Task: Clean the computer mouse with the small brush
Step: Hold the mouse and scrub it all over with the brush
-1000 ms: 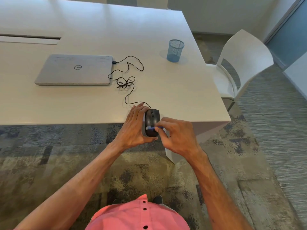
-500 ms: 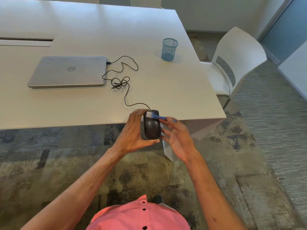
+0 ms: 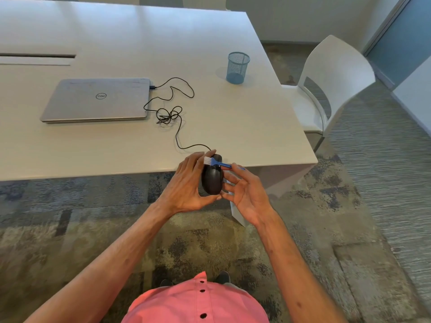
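Observation:
My left hand [image 3: 186,185] grips a black wired computer mouse [image 3: 211,180] off the table, just in front of the near table edge, thumb under its lower end and fingers along its left side. A small blue brush [image 3: 220,163] with white bristles lies across the mouse's top end, bristles pointing left. My right hand [image 3: 247,192] pinches the brush handle, its other fingers spread loosely beside the mouse. The mouse cable [image 3: 177,127] runs back over the table.
A shut silver laptop [image 3: 98,100] lies on the white table [image 3: 140,43], with the cable plugged into its right side. A blue mesh pen cup [image 3: 237,67] stands near the table's right edge. A white chair [image 3: 335,82] stands at the right, on patterned carpet.
The brush has moved from the mouse's lower part up to its top end. My right hand opened its lower fingers and turned palm-up. The left hand holds the mouse as before.

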The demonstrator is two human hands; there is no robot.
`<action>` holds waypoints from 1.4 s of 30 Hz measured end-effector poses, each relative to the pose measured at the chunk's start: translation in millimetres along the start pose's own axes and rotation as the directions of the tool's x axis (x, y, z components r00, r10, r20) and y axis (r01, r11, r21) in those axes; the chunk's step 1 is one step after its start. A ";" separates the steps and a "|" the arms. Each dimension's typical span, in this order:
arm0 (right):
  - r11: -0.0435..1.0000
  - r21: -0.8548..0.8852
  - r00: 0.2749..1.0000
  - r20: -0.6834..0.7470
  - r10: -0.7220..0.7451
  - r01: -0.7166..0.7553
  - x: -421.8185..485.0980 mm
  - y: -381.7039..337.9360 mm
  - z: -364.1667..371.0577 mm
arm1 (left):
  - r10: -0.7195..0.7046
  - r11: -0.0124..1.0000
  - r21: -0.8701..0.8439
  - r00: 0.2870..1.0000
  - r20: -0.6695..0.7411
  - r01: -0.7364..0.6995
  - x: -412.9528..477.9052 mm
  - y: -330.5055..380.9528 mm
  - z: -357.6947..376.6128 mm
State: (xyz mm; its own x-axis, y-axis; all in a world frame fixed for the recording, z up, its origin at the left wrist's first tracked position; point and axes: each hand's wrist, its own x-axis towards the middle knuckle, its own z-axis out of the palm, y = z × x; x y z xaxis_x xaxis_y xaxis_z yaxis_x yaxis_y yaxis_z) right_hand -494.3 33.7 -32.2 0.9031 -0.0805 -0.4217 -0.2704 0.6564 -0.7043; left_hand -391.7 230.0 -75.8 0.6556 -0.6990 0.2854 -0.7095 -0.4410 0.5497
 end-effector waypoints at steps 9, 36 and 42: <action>0.984 -0.099 0.972 -0.167 -0.163 0.148 -2.0 -2.1 6.9 | -0.092 0.995 -0.028 0.995 0.036 0.093 -5.3 -2.9 -3.9; 0.023 -0.976 0.645 0.126 -0.754 0.217 -38.4 1.4 20.5 | -0.125 0.992 0.030 0.992 0.022 0.124 -2.9 3.2 -6.6; 0.033 -0.989 0.717 0.083 -0.692 0.147 -42.1 -4.3 13.0 | -0.124 0.992 0.038 0.991 0.039 0.123 -2.2 4.6 -2.1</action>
State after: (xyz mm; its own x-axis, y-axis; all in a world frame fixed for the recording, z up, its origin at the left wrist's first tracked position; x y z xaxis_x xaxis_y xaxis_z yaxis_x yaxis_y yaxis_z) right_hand -526.8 44.0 -4.1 0.8626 -0.4493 0.2325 -0.2061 -0.7318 -0.6496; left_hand -395.8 230.7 -72.3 0.7282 -0.6602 0.1838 -0.6327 -0.5446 0.5505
